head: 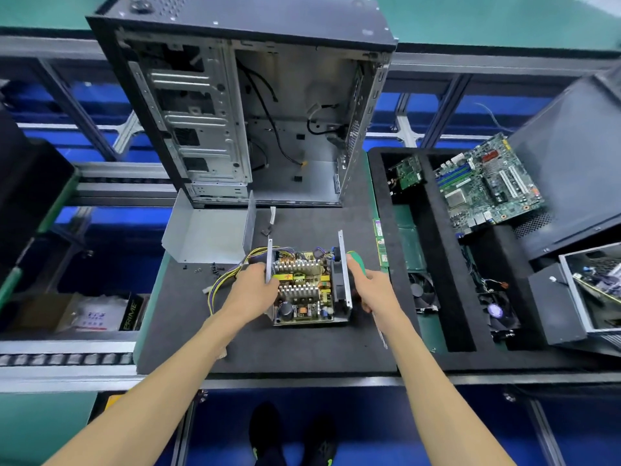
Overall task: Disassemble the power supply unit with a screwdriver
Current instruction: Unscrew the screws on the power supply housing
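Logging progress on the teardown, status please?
Left hand grips power supply unit, cover already off. Right hand holds screwdriver against its right wall. Nothing in the way.

The only legible word is "PRIME", in pale letters on a black box (133, 316) at the lower left (lying beside a white packet (95, 316) whose red and blue print seems too blurred to read).

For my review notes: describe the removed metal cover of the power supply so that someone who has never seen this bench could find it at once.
Start at the tall open computer case standing at the back of the dark mat. Directly in front of its lower left corner lies the cover, a bare grey sheet-metal shell folded into a U, open side up. Unlike the opened power supply beside it, it holds no circuit board or wires.
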A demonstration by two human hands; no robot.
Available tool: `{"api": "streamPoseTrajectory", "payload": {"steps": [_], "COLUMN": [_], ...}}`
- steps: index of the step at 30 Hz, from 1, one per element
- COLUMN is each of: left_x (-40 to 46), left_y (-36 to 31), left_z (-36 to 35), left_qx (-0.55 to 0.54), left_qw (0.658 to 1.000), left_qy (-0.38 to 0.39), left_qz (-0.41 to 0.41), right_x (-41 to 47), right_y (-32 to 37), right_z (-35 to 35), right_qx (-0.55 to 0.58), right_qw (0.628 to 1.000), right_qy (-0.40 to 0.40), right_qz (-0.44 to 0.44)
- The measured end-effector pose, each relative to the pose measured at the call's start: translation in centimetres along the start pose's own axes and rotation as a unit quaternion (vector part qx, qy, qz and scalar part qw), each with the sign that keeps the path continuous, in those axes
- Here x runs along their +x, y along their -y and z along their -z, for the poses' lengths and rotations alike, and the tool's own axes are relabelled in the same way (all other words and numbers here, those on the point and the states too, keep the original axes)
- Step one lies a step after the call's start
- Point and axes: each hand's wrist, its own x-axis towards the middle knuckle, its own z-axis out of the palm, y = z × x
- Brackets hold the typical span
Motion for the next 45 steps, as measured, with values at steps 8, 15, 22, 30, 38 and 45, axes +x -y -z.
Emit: {"api": "streamPoseTrajectory", "payload": {"steps": [8,15,22,30,38,45], "left_x": [-0.5,0.2,1.9,3.5,4.3,4.1], "left_y": [0.3,0.0,0.3,-0.1,-1.2,-1.2], "left_z": [-1.7,-3.1,-0.7,1.3,-0.4,-1.6], "left_qx": [-0.201,-0.345,-0.094,-0.217,-0.424,-0.452], "left_qw": [0.979,0.93,0.993,0.968,0.895,0.88], "left_qy": [0.035,0.105,0.071,0.096,0.13,0.101], "left_qz": [-0.003,0.071,0.023,0.082,0.056,0.101], "right_x": [-1.1,-1.6,-2.1,-2.1,-2.3,-2.7], "right_y": [2.7,4.8,3.9,3.8,4.0,4.8], "right_z": [1.7,1.8,0.2,0.0,0.9,1.1], "right_qx": [0.021,-0.08,-0.09,-0.072,-0.091,-0.143], "right_qw": [0.999,0.989,0.987,0.986,0.986,0.983], "right_qy": [0.003,-0.035,-0.055,-0.053,-0.062,-0.038], "right_qz": [0.034,0.121,0.123,0.141,0.126,0.104]}}
